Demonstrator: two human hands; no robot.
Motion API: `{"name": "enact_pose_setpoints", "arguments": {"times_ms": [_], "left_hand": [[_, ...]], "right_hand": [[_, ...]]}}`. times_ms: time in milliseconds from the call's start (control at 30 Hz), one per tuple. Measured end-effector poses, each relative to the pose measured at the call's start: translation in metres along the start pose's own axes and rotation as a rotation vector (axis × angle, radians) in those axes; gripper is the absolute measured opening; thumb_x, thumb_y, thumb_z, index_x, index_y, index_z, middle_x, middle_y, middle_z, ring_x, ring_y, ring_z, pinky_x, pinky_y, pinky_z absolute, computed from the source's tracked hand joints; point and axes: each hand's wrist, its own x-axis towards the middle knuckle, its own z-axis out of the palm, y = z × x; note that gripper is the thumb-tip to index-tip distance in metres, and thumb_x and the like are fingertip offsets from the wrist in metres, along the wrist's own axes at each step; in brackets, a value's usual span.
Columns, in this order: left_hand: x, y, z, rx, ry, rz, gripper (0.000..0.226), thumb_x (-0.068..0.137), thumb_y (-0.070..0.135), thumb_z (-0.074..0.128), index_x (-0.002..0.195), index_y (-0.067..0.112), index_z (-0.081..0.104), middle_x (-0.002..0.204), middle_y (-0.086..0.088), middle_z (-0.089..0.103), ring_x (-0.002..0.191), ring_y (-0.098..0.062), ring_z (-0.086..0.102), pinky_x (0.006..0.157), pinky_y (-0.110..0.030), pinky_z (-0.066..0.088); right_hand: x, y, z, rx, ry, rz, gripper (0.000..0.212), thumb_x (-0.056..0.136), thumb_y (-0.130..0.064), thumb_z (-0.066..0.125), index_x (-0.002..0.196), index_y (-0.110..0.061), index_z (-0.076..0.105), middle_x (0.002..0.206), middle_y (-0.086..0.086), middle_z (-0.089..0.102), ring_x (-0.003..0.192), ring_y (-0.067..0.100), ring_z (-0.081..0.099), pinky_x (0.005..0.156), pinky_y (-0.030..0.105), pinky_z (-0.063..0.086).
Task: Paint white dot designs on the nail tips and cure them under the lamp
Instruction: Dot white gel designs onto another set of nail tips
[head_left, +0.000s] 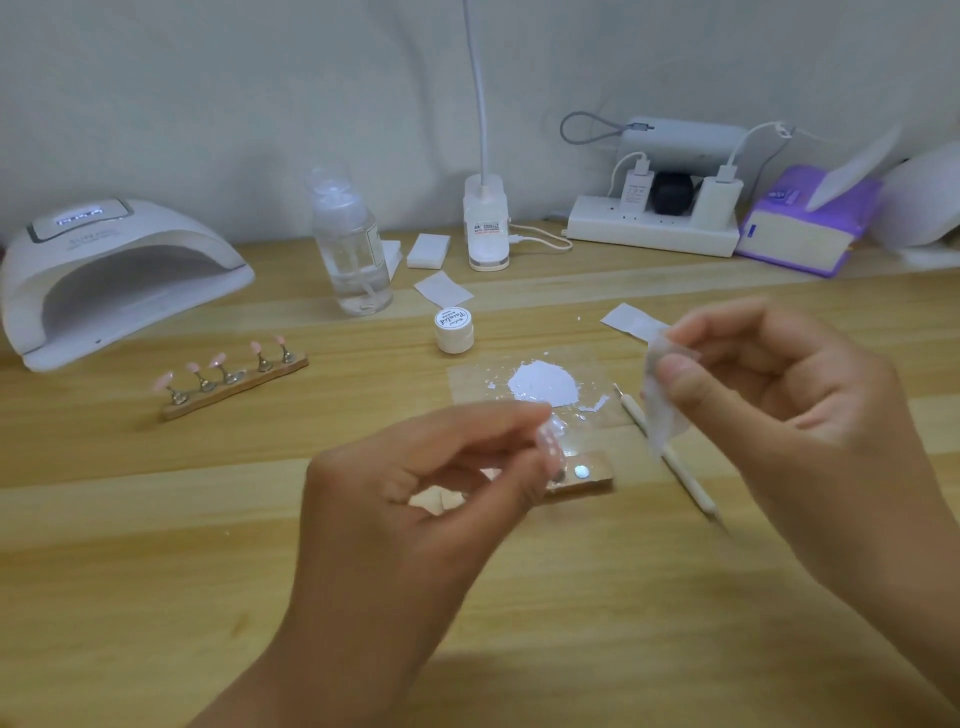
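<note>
Pinching nail tip (548, 442) in my left hand (415, 496), right hand (789, 395) pinching a thin wipe (665, 415); nail tip looks light, glossy, slippery, so I'd hold its side edges

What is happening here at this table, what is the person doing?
A person is doing nail art at a wooden table. The left hand pinches one nail tip, and the right hand pinches a small white wipe beside it. The pen lies on the table, next to a blob of white paint. Five pink tips stand on a wooden strip near the lamp.
</note>
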Motion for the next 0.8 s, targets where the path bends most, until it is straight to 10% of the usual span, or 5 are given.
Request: {"name": "enact_pose_setpoints", "arguments": {"times_ms": [200,333,667,800], "left_hand": [[0.023,-0.011,-0.025,-0.236,0.205,-0.083,0.007,0.077,0.024,0.078,0.084,0.023,0.077,0.087,-0.001,0.078,0.082,-0.017,0.074,0.071,-0.023,0.057],[0.031,-0.015,-0.034,-0.286,0.237,-0.142,0.009,0.077,0.021,0.080,0.083,0.024,0.074,0.088,0.006,0.075,0.086,-0.008,0.069,0.078,-0.019,0.053],[0.032,-0.005,0.026,0.157,-0.224,-0.115,0.008,0.079,0.022,0.079,0.074,0.025,0.072,0.077,0.019,0.069,0.082,-0.002,0.062,0.083,-0.027,0.049],[0.038,-0.004,0.042,0.398,-0.281,-0.017,0.008,0.079,0.033,0.074,0.073,0.030,0.070,0.076,0.023,0.066,0.089,0.000,0.057,0.104,-0.021,0.021]], "right_hand": [[0.026,0.024,-0.025,-0.358,0.095,0.039,0.019,0.088,-0.029,0.070,0.103,-0.032,0.057,0.080,-0.016,0.071,0.080,-0.006,0.064,0.068,0.006,0.042],[0.035,0.043,-0.037,-0.437,0.050,0.136,0.018,0.089,-0.031,0.068,0.105,-0.033,0.059,0.079,-0.007,0.070,0.082,-0.002,0.062,0.070,0.023,0.042],[0.038,0.065,-0.040,-0.484,0.043,0.181,0.007,0.091,-0.028,0.068,0.095,-0.028,0.063,0.079,-0.004,0.067,0.080,0.005,0.061,0.069,0.026,0.046],[0.038,0.068,-0.040,-0.487,0.041,0.155,0.006,0.091,-0.027,0.068,0.096,-0.028,0.063,0.078,-0.005,0.068,0.069,-0.001,0.058,0.061,0.014,0.043]]}}
